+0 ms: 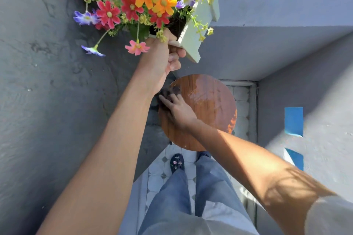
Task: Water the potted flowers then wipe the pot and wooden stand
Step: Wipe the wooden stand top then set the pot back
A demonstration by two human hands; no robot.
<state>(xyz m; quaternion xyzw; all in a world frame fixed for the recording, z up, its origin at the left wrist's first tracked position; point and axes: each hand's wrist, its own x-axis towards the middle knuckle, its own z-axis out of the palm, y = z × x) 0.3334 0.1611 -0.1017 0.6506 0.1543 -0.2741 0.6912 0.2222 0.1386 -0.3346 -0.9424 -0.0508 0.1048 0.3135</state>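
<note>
Head view: round wooden stand (210, 108), glossy brown (wet-streaked, sunlit).

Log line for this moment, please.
left hand: holds flower pot lifted | right hand: wiping wooden stand with dark cloth

The left arm reaches forward and up, bare to above the elbow, its hand (162, 59) raised with the fingers curled in a closed grip and the thumb side turned rightward. The right arm crosses in from the lower right, forearm partly sunlit, its hand (177, 110) lower, palm down, fingers spread flat and pointing up-left, pressing downward.
</note>
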